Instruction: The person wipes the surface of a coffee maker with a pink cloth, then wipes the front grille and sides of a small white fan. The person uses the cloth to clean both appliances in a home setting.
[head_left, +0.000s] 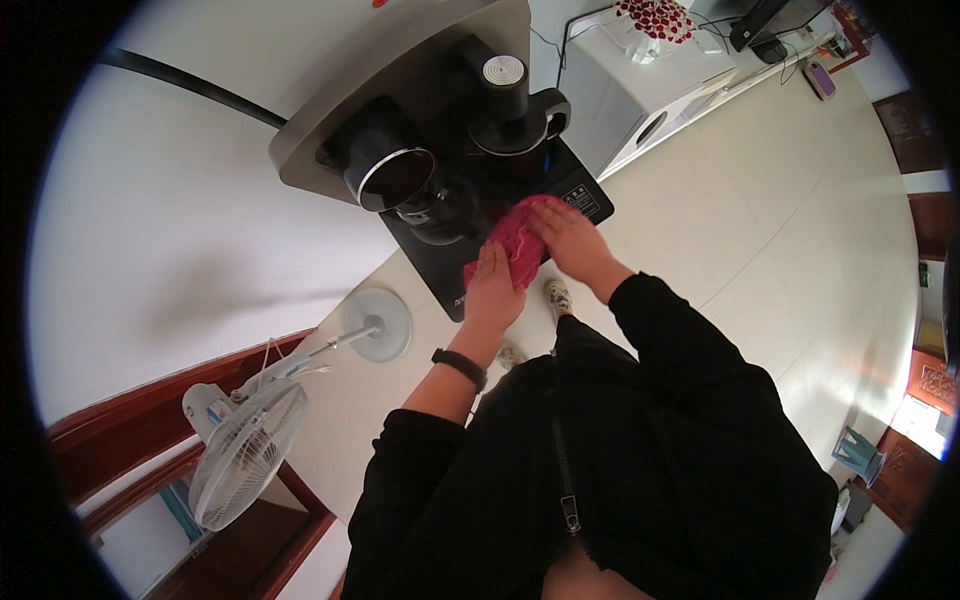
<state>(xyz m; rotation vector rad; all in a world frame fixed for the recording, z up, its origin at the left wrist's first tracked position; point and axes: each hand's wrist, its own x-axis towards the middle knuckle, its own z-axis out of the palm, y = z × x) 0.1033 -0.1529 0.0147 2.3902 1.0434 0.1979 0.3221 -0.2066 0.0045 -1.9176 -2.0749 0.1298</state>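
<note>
A crumpled pink cloth (520, 238) lies between my hands at the front edge of a black glass-topped appliance (433, 271). My left hand (493, 292) holds the cloth's lower left part, a dark band on its wrist. On the cloth's upper right rests my right hand (568, 236), fingers together; its grip is unclear. Behind the cloth, to the right, stands a dark kettle (510, 135) under a dispenser head with a round silver cap (503, 70). A black cylindrical vessel with a shiny rim (396, 180) is tilted at the left, above a dark glass pot (439, 225).
A white pedestal fan (251, 454) stands at the lower left, its round base (376, 325) on the floor. Beyond the appliance's right side is a white cabinet (637, 82) with a red-beaded ornament (655, 19). A blue-green stool (859, 456) is at the far right.
</note>
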